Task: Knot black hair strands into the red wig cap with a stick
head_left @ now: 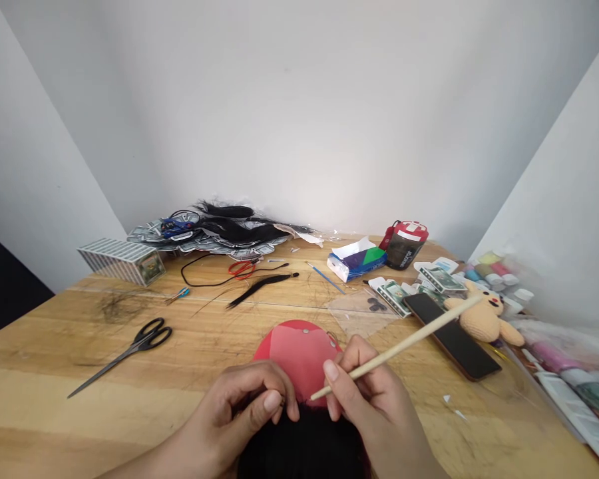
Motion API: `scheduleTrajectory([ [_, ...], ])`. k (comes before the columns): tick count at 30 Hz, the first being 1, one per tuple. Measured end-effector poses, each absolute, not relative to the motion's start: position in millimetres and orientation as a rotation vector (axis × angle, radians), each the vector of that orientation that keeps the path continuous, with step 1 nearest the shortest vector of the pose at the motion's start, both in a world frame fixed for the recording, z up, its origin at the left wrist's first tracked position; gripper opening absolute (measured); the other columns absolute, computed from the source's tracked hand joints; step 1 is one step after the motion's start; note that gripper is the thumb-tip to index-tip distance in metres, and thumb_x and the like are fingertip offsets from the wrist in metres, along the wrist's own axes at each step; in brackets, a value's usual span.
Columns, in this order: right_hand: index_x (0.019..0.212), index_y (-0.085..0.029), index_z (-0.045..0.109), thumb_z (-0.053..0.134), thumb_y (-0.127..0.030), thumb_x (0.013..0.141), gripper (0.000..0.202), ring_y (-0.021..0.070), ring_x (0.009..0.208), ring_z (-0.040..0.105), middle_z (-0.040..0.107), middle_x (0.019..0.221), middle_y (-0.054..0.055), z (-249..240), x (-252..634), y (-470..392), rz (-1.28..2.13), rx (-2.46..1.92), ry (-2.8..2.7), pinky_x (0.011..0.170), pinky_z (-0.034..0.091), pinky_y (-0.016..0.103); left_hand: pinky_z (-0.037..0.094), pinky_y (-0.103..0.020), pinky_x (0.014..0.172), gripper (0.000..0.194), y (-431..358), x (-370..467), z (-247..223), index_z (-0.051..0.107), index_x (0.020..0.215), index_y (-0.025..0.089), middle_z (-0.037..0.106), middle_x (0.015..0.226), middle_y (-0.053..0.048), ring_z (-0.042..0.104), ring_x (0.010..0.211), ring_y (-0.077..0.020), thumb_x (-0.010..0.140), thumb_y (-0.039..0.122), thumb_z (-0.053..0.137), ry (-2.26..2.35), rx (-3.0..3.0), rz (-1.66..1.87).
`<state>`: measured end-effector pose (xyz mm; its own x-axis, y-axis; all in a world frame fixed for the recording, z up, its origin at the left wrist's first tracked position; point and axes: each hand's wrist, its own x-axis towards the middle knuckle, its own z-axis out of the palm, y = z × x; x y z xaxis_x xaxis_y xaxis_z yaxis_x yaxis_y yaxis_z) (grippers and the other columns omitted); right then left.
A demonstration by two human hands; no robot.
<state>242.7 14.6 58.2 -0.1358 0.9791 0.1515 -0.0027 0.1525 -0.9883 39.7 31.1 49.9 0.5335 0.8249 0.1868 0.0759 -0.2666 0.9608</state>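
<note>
My right hand (369, 392) grips a long thin wooden stick (404, 344) like a pen, its tip pointing down toward the red dome-shaped form (299, 352) in front of me. My left hand (244, 406) pinches at black hair (304, 442) that covers the near side of the red form, fingers closed on a few strands. The red form carries small pins near its top and a paler pink patch. Both hands sit close together at the near edge of the wooden table (54, 372).
Black scissors (130, 351) lie to the left, a striped box (122, 261) far left. A pile of black hair and packets (219, 229) sits at the back. A phone (452, 334), crocheted toy (484, 316), tissue pack (357, 261) and red cup (405, 243) are right.
</note>
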Motion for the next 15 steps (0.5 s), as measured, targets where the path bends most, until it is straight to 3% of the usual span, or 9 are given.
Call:
scheduleTrajectory([
  [4,0.07,-0.023,0.049,0.058,-0.052,0.095,0.04,0.0135,0.057,0.055,0.055,0.06,-0.004,54,242,13,1.146,-1.03,-1.356,0.058,0.043,0.024,0.042,-0.024,0.067,0.044,31,41,52,0.07,0.081,0.02,0.065,0.077,-0.004,0.055,0.071,-0.0157,0.096,0.057,0.051,0.778,1.657,0.878],
  [8,0.071,-0.022,0.05,0.059,-0.05,0.095,0.038,0.0128,0.057,0.054,0.056,0.061,-0.004,51,241,13,1.146,-1.031,-1.331,0.059,0.042,0.024,0.033,-0.019,0.044,0.041,25,34,50,0.07,0.09,0.022,0.059,0.077,0.0,0.04,0.047,-0.0073,0.095,0.057,0.051,0.839,1.548,0.888],
  [12,0.071,-0.023,0.05,0.058,-0.05,0.096,0.038,0.0134,0.057,0.053,0.057,0.06,-0.003,51,240,13,1.134,-1.033,-1.337,0.059,0.041,0.024,0.038,-0.018,0.048,0.035,9,15,40,0.067,0.08,0.023,0.062,0.089,-0.002,0.042,0.051,-0.007,0.093,0.054,0.057,1.036,1.476,1.023],
  [15,0.07,-0.022,0.052,0.056,-0.049,0.097,0.038,0.0144,0.058,0.055,0.059,0.062,-0.002,53,239,11,1.128,-1.032,-1.372,0.061,0.042,0.026,0.033,-0.018,0.042,0.034,-3,-3,29,0.069,0.083,0.025,0.062,0.092,-0.002,0.038,0.049,-0.0081,0.091,0.057,0.058,1.214,1.45,0.962],
])
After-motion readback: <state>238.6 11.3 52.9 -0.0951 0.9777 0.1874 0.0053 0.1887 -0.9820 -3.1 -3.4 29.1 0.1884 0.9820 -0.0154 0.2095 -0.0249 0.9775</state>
